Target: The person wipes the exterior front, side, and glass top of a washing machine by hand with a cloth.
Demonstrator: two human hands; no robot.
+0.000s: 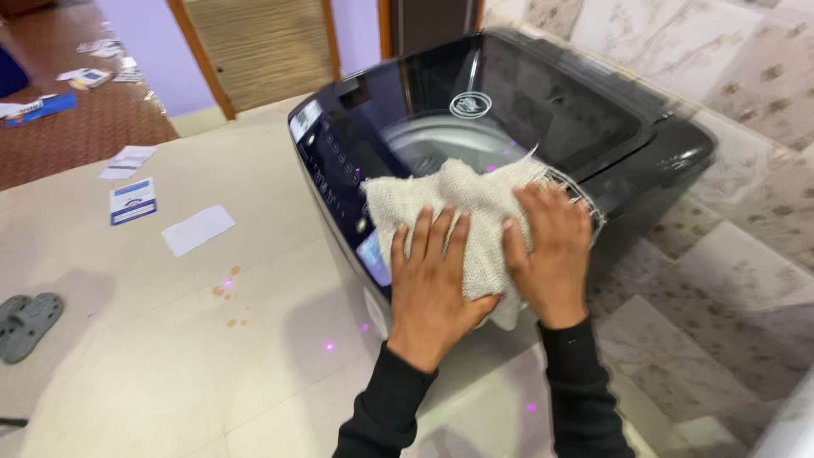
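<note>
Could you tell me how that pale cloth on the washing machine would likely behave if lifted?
The cloth would probably flop: it drapes over the washing machine edge. Its open weave and frayed corner suggest it is light, perhaps snag-prone.

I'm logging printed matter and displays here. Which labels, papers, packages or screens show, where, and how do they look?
Display: washer front edge, by the left hand; small, bluish.
Emblem: lid centre; round, white.
Leaflet: floor, left; blue and white.
Sheet: beside it; plain white.
Box: far left; flat, blue.
</note>
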